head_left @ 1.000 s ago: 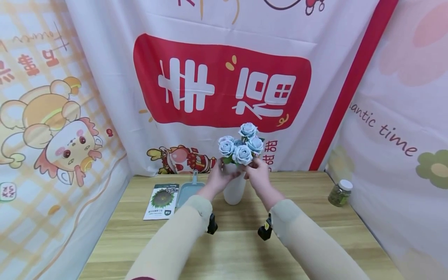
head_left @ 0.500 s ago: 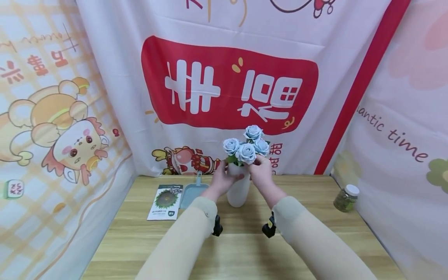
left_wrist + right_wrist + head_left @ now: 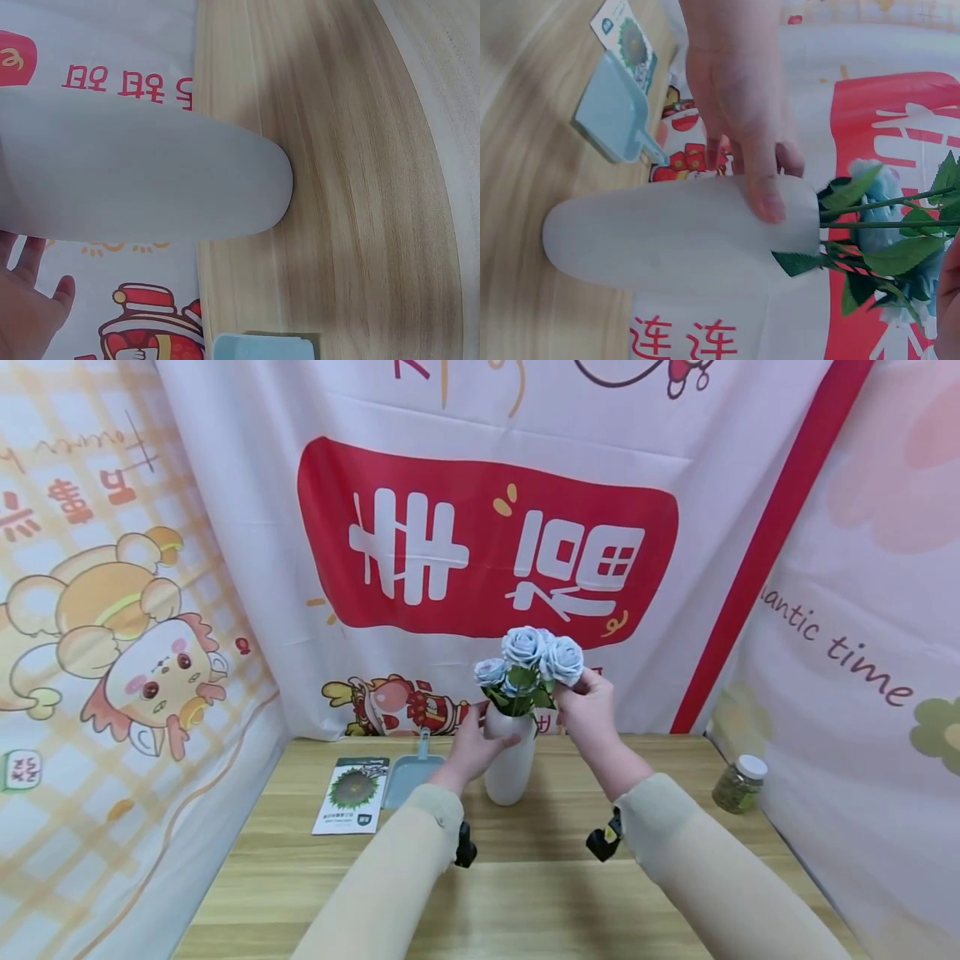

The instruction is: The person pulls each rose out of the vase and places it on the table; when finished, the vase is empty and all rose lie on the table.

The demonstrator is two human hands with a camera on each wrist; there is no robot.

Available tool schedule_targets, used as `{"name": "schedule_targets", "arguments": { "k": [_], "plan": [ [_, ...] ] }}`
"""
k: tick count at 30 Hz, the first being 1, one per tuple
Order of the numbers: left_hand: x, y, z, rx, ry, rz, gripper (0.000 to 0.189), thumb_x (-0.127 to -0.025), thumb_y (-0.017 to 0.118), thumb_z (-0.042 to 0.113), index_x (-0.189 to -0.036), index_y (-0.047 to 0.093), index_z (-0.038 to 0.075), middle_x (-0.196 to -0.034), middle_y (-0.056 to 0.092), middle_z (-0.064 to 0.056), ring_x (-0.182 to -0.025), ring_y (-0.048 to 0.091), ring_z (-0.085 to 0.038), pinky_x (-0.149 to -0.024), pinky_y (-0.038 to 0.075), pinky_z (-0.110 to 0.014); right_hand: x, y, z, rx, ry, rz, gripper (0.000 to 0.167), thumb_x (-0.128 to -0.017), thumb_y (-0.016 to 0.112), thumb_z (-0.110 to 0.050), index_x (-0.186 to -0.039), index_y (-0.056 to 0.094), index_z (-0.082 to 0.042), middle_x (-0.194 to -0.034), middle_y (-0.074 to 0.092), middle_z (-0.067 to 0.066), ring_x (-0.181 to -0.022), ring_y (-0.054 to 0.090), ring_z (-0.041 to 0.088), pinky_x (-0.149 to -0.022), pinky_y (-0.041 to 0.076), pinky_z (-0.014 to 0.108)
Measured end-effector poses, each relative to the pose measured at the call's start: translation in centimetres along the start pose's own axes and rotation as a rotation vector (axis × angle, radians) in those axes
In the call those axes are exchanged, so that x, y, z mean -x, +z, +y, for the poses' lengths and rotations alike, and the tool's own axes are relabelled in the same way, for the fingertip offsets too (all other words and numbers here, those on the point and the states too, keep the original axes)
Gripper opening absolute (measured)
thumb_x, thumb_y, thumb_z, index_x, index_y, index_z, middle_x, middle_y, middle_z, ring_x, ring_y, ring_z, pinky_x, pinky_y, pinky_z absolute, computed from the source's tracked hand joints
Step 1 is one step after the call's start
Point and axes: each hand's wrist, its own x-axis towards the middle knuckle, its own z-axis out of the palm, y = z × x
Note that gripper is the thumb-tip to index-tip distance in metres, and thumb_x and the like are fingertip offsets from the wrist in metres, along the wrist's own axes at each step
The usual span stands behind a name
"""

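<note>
A tall white vase [image 3: 510, 768] stands upright on the wooden table, holding several pale blue roses [image 3: 522, 647] with green leaves. My left hand [image 3: 476, 747] grips the vase just below its mouth; in the right wrist view the left thumb [image 3: 767, 199] lies along its side. At the right edge of the bunch, my right hand [image 3: 592, 714] pinches a rose [image 3: 562, 660] just under its bloom. Only a sliver of the right hand [image 3: 949, 307] enters the right wrist view, beside the stems [image 3: 892, 223]. The pinching fingertips are partly hidden by petals.
Left of the vase lie a seed packet [image 3: 352, 793] and a light blue dustpan [image 3: 411, 777]. A lidded jar [image 3: 738, 783] stands near the table's right edge. Printed cloth [image 3: 487, 543] hangs close behind the table.
My right hand has moved right and slightly up from the vase's mouth. The roses have shifted, showing more leaves and stems. My left hand has stayed on the vase.
</note>
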Motion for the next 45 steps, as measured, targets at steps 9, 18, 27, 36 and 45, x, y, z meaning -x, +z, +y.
{"name": "schedule_targets", "arguments": {
  "k": [9,18,27,36,45],
  "plan": [
    [0.1,0.1,0.0,0.001,0.012,0.002,0.096,-0.076,0.082,0.051,-0.151,0.033,0.019,-0.148,0.043,-0.005,-0.133,0.043,-0.025,-0.106,0.040,-0.047,-0.5,-0.2,-0.3,0.173,0.072,-0.047,0.038,-0.093,0.069,-0.015,-0.130,0.061,-0.009,-0.105,0.065,0.010,-0.066,0.060,0.023,-0.055,0.054,0.029],
    [0.3,0.2,0.3,0.038,-0.010,-0.017,0.094,-0.077,0.082,0.048,-0.151,0.032,0.022,-0.148,0.042,-0.004,-0.133,0.042,-0.026,-0.106,0.041,-0.049,-1.2,0.1,-0.5,0.161,0.202,-0.067,0.031,-0.098,0.063,-0.031,-0.124,0.061,-0.014,-0.091,0.062,0.021,-0.056,0.052,0.025,-0.052,0.053,0.036],
    [0.2,0.0,0.2,0.036,0.013,-0.010,0.093,-0.077,0.082,0.048,-0.151,0.033,0.019,-0.147,0.043,-0.004,-0.133,0.042,-0.025,-0.106,0.041,-0.048,-1.7,-0.3,-1.3,0.229,0.229,-0.242,0.032,-0.102,0.051,-0.043,-0.119,0.054,-0.016,-0.073,0.055,0.017,-0.051,0.047,0.024,-0.043,0.047,0.033],
    [0.1,-0.2,0.0,0.036,-0.002,-0.029,0.100,-0.074,0.081,0.055,-0.152,0.030,0.020,-0.150,0.040,-0.005,-0.136,0.039,-0.027,-0.107,0.039,-0.049,-1.5,-0.1,-1.5,0.190,0.193,-0.319,0.040,-0.090,0.074,-0.020,-0.124,0.053,-0.014,-0.103,0.054,0.014,-0.067,0.055,0.026,-0.061,0.055,0.033],
    [0.1,-0.2,0.1,0.013,-0.022,-0.024,0.098,-0.074,0.082,0.053,-0.152,0.031,0.022,-0.150,0.040,-0.004,-0.136,0.039,-0.026,-0.107,0.039,-0.048,-1.8,0.4,-1.6,0.247,0.220,-0.267,0.036,-0.099,0.059,-0.041,-0.116,0.060,-0.010,-0.086,0.055,0.020,-0.058,0.052,0.023,-0.049,0.049,0.030]
  ]
}}
